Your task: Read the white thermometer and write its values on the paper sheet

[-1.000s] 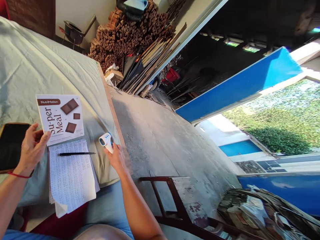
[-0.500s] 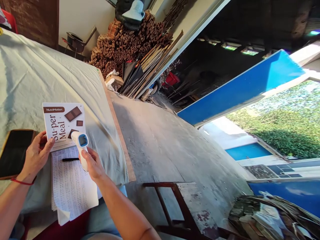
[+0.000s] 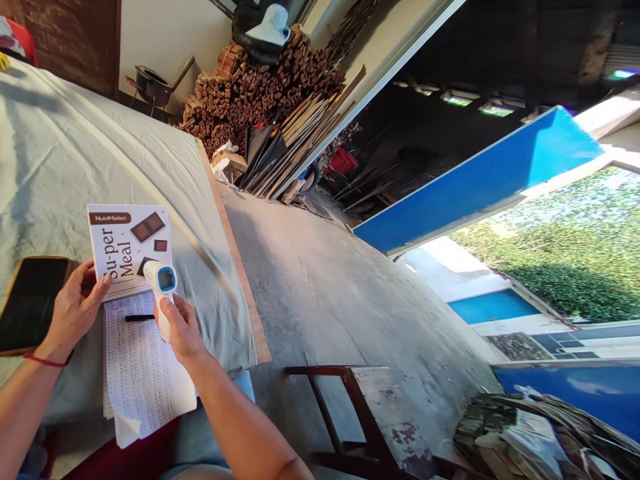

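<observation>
Left hand (image 3: 75,310) pinches box (image 3: 131,243) at one corner; right hand (image 3: 184,331) wraps thermometer (image 3: 156,283). Possible fault: box pivots beyond left fingertips (image 3: 103,287) if thermometer bumps it.

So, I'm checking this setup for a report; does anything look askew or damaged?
Yes: the written sheets overhang the near edge of the cloth-covered table, with a bottom corner bent, so they look untidy. The dark-framed wooden furniture has a blotchy, worn-looking surface. The box in the left hand looks undamaged where visible.
</observation>
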Available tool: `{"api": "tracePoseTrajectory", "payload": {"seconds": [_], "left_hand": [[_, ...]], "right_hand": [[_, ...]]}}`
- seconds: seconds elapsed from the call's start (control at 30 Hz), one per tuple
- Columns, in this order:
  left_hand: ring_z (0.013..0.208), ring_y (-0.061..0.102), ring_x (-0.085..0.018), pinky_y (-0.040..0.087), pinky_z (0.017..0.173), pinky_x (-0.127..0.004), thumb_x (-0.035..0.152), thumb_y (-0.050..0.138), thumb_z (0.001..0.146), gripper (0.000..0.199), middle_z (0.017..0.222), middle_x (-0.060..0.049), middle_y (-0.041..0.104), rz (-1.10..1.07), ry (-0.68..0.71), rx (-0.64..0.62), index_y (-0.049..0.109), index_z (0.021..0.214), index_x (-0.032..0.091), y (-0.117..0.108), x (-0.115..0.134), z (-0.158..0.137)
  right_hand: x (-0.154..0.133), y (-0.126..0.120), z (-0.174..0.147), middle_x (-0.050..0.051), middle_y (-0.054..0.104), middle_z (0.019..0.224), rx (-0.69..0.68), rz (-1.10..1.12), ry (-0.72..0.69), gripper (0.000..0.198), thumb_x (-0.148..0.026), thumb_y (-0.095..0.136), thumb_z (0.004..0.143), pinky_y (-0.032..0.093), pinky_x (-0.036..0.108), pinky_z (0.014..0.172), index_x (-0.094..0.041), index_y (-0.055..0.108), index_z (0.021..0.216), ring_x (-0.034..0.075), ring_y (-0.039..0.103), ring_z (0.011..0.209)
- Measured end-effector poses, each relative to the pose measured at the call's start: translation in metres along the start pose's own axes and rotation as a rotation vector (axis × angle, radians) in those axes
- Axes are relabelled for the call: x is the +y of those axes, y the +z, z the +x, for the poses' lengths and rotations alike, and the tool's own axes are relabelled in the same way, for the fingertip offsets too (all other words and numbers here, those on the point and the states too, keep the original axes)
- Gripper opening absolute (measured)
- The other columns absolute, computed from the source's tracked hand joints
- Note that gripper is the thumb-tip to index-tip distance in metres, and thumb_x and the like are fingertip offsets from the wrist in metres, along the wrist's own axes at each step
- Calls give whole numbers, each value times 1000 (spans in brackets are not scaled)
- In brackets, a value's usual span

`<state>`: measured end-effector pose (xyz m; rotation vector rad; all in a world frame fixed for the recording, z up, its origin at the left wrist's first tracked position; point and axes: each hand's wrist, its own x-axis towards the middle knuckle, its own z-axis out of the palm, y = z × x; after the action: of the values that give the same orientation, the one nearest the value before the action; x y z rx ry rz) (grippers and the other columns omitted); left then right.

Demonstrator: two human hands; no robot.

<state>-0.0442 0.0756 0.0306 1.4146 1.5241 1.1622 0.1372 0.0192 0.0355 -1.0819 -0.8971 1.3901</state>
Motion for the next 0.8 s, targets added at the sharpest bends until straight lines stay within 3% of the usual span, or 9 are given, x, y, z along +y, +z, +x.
{"api": "tracePoseTrajectory", "payload": {"seconds": [0.17,0.33,0.47,0.6,0.7,0.8], "left_hand": [[98,68,-27,58,85,-43,75,63,64,91,114,-16,69,-41,-40,-8,54,129,12,0,3,0],[103,67,-27,58,87,-44,69,70,65,82,115,-14,69,-110,-30,-12,54,126,17,1,3,0],[93,69,-24,60,76,-39,68,71,65,83,113,-15,66,-193,14,39,46,126,17,5,-3,0],[80,66,-18,57,64,-32,65,73,64,84,114,-13,61,-207,91,142,39,126,19,9,-18,4],[91,65,-20,57,75,-36,63,73,65,82,120,-14,59,-131,174,189,37,126,20,10,-28,8],[98,66,-22,56,85,-40,63,69,70,79,124,-16,59,-52,185,170,38,127,18,9,-32,9]], "right_hand": [[4,1,2,-3,44,59,8,63,15,46,-65,68,68,27,25,48,-22,50,67,10,36,53],[6,1,3,-2,47,59,0,40,24,45,-65,64,70,28,25,48,-22,51,64,10,38,52],[4,-8,0,-2,46,59,-2,-47,3,45,-65,61,75,29,25,47,-22,53,66,11,38,52],[2,-45,-1,-1,55,66,126,-391,-154,38,-57,58,83,40,25,55,-20,64,87,13,49,59],[4,-86,0,5,67,88,297,-841,-293,39,-44,64,81,49,30,70,-18,65,110,19,61,77],[9,-121,0,10,68,104,431,-1191,-292,43,-34,68,79,49,40,85,-18,62,119,26,63,95]]}}
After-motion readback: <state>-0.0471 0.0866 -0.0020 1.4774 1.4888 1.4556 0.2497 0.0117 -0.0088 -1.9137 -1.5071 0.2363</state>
